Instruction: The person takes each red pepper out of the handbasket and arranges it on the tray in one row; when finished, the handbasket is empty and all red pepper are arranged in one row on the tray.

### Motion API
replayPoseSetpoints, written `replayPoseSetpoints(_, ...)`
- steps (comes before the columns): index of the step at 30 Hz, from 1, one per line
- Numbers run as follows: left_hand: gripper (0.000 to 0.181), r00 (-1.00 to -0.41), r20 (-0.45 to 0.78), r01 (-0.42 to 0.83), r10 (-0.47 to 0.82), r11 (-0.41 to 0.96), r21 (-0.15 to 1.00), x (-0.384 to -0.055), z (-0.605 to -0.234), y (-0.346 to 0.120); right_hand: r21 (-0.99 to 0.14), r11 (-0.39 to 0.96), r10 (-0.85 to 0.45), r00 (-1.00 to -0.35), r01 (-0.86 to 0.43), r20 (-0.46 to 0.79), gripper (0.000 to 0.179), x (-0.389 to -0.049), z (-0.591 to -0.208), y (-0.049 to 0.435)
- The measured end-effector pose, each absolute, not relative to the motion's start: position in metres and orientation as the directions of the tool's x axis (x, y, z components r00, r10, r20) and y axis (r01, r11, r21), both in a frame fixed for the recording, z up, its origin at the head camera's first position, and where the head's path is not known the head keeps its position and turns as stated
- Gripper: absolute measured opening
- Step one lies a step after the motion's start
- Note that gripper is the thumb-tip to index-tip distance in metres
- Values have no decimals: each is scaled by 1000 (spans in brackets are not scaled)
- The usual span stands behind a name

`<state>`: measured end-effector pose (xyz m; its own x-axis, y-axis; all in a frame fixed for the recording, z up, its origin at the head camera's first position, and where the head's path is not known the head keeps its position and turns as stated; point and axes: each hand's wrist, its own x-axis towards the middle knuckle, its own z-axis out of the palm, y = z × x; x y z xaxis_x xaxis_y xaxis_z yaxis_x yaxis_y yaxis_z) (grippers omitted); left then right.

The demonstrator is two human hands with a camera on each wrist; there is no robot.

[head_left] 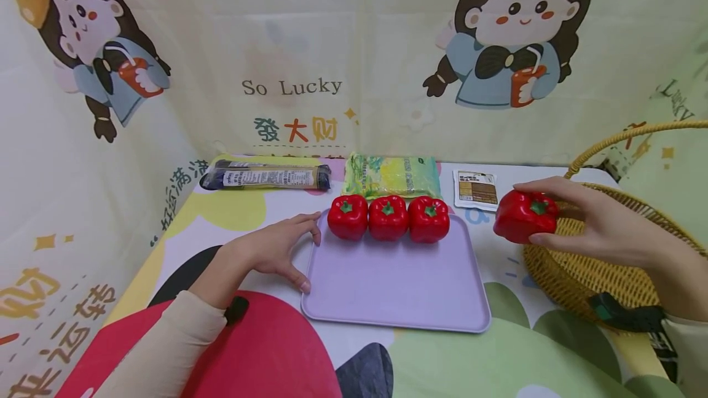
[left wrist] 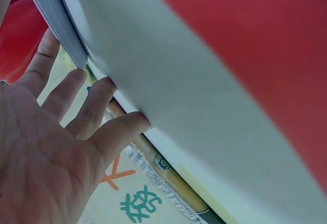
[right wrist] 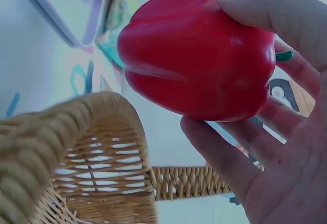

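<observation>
Three red bell peppers (head_left: pixel 388 218) with green stems stand in a row along the back of a lilac tray (head_left: pixel 394 287). My right hand (head_left: pixel 600 220) grips a fourth red bell pepper (right wrist: pixel 196 55) between thumb and fingers, raised beside the wicker basket (head_left: pixel 586 281) and to the right of the tray. In the right wrist view its green stem points toward my palm. My left hand (head_left: pixel 279 249) is at the tray's left edge, fingers spread and fairly straight, with fingertips right at the rim. Nothing lies in its palm in the left wrist view.
Behind the tray lie a long dark-ended package (head_left: pixel 265 177), a yellow-green packet (head_left: pixel 393 177) and a small white-and-brown sachet (head_left: pixel 475 190). The basket's arched handle (head_left: pixel 636 134) rises at the right. A printed cloth (head_left: pixel 387 48) hangs behind the table.
</observation>
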<state>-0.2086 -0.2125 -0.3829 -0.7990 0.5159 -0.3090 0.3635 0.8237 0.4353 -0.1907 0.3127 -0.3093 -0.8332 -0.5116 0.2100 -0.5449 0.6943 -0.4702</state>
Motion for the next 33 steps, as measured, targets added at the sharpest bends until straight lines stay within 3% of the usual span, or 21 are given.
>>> replayPoseSetpoints(33, 75, -795, -312, 370, 521, 823, 432, -208, -379, -211, -561, 595, -626, -769, -575, 125, 86, -213, -317, 272)
